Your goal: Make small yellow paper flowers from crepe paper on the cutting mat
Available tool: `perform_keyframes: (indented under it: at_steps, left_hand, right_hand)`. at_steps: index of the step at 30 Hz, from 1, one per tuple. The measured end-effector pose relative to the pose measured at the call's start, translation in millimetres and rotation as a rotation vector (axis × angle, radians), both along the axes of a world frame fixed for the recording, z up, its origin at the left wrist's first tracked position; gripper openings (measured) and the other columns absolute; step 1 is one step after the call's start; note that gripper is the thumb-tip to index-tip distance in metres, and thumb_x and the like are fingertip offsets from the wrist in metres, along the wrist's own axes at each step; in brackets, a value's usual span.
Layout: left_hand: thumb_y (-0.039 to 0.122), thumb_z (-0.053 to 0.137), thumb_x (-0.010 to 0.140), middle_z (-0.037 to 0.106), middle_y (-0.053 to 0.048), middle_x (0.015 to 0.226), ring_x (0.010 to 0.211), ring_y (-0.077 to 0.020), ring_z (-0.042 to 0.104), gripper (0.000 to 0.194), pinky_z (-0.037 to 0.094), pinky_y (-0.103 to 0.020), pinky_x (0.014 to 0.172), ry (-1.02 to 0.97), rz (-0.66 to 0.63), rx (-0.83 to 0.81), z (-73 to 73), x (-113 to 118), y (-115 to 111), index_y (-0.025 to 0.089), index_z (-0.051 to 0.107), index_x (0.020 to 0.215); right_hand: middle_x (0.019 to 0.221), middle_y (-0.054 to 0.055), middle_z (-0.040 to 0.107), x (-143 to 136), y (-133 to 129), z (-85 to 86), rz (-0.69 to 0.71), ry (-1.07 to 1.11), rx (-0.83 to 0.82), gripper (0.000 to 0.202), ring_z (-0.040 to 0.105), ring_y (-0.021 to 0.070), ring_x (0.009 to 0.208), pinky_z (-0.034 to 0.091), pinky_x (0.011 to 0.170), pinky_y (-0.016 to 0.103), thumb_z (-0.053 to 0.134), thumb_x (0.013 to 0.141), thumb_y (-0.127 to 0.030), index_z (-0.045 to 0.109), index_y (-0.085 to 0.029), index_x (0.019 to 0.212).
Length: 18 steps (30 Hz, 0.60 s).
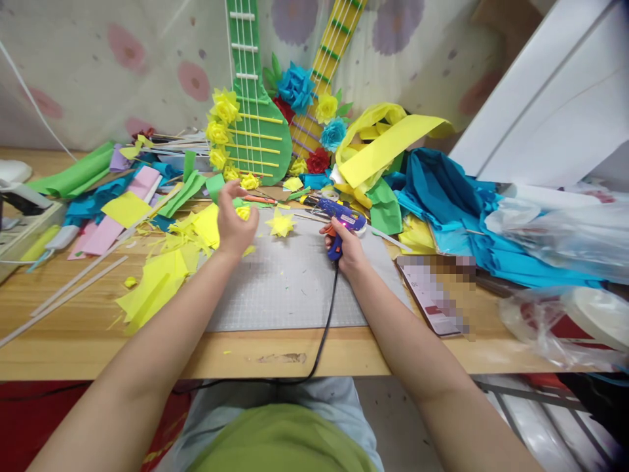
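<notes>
My right hand point(348, 248) is wrapped round the handle of a blue glue gun point(343, 216) with a small light lit on it; its black cord runs down across the grey cutting mat point(275, 295). My left hand point(236, 221) is raised over the mat's left side, fingers curved and apart. A yellow paper flower point(281, 224) lies on the mat between both hands. Behind my left hand stands a green paper-covered instrument shape point(263, 134) with yellow flowers along its left edge. A second, yellow one point(327, 62) leans beside it, decorated with blue, red and yellow flowers.
Yellow paper scraps point(157, 282) and thin white sticks point(78, 292) lie at the left. Blue crepe paper point(442, 183), a phone point(432, 295) and a plastic-wrapped roll point(594, 318) are at the right. A power strip point(29, 229) sits at the far left.
</notes>
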<state>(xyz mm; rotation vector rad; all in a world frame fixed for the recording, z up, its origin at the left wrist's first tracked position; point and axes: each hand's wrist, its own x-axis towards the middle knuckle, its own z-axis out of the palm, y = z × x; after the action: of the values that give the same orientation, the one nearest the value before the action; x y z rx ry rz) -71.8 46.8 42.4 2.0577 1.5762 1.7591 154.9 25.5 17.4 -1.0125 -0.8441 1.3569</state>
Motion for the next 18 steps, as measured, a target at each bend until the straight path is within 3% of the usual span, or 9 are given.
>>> perform_keyframes:
  at_steps: [3,9,15,18]
  left_hand:
    - [0.025,0.056,0.074,0.056,-0.004,0.093,0.089,-0.0156,0.057,0.043,0.043,-0.033,0.085,-0.195,0.127,-0.009,3.4,-22,6,0.02,0.04,0.112]
    - [0.036,0.059,0.07,0.055,0.001,0.068,0.063,-0.0118,0.055,0.025,0.045,-0.026,0.064,-0.282,0.144,-0.265,-11.1,-53,-4,0.018,0.056,0.087]
    - [0.035,0.051,0.075,0.055,-0.001,0.068,0.067,-0.0148,0.051,0.019,0.042,-0.029,0.067,0.085,0.225,-0.376,-11.9,-64,-22,0.018,0.061,0.075]
    - [0.027,0.052,0.072,0.054,-0.003,0.074,0.078,-0.0185,0.051,0.015,0.042,-0.032,0.074,0.318,0.146,-0.43,-13.8,-61,-24,0.021,0.063,0.08]
  right_hand:
    - [0.067,-0.001,0.062,0,1,-1.3,0.011,-0.002,-0.005,0.032,0.044,0.0024,0.042,0.034,0.037,0.017,0.065,0.062,-0.049,0.059,-0.017,0.063]
    - [0.067,-0.001,0.064,0,3,-3.9,0.015,-0.019,0.003,0.033,0.046,0.0031,0.042,0.035,0.037,0.017,0.066,0.061,-0.05,0.059,-0.017,0.064]
    - [0.065,-0.001,0.063,1,3,-6.1,0.013,-0.044,0.017,0.033,0.046,0.0033,0.042,0.036,0.037,0.016,0.065,0.062,-0.049,0.059,-0.017,0.065]
    - [0.064,-0.001,0.063,1,2,-5.4,0.011,-0.045,0.019,0.033,0.046,0.0035,0.042,0.036,0.037,0.016,0.066,0.061,-0.049,0.059,-0.017,0.064]
